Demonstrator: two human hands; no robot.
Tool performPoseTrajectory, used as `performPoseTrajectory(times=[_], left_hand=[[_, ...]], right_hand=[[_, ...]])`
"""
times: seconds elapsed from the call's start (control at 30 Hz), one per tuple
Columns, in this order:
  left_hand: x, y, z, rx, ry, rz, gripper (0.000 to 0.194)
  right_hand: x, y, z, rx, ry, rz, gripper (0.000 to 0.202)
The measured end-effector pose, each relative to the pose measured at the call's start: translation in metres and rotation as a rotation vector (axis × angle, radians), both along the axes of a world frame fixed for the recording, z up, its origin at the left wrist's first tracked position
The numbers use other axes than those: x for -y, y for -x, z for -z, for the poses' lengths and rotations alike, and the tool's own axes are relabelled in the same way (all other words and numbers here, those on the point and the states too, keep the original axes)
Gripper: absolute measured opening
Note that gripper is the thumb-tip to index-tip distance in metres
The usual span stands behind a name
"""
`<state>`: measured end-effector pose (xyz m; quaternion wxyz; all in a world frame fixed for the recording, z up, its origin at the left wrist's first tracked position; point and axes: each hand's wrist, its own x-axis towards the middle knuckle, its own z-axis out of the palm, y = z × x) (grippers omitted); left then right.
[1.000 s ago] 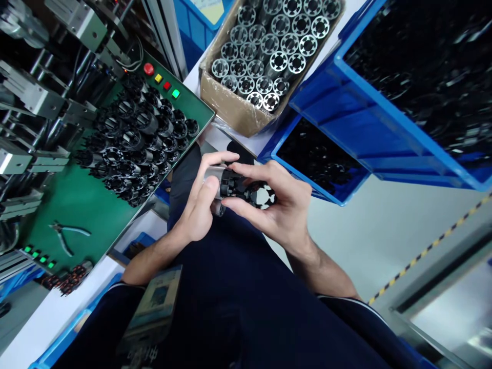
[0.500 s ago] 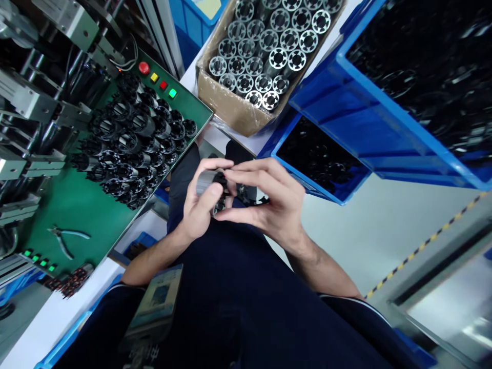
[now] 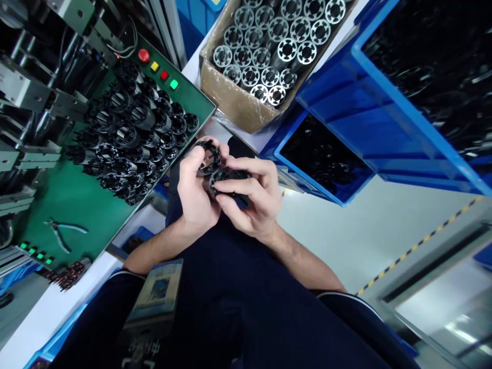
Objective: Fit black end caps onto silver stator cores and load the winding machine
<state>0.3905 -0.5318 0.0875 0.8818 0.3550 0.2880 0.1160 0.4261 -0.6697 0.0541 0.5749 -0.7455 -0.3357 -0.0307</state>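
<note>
Both hands (image 3: pixel 197 199) (image 3: pixel 257 201) curl around black parts (image 3: pixel 231 176).

Cool light glints on metal cylinders (image 3: pixel 286 49); blue bins (image 3: pixel 346 115) hold deep shadow, picture edges stretched, soft

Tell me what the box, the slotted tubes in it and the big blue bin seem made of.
The box looks like matte brown cardboard, with glinting, wrinkled clear film, probably plastic. The slotted tubes look like bare grey metal, judging by their bright rims; which metal, I can't tell. The big blue bin seems smooth moulded plastic, going by its even colour and ribbed wall.
</note>
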Motion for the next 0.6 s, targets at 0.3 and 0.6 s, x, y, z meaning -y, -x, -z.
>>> performPoseTrajectory(times=[0.3, 0.6], left_hand=[[0.010, -0.004, -0.009, 0.114, -0.201, -0.091, 0.035], [0.015, 0.002, -0.015, 0.122, -0.119, -0.066, 0.061]], right_hand=[[0.025, -0.013, -0.024, 0.003, 0.112, -0.061, 0.076], [0.022, -0.012, -0.031, 0.020, 0.034, -0.047, 0.047]])
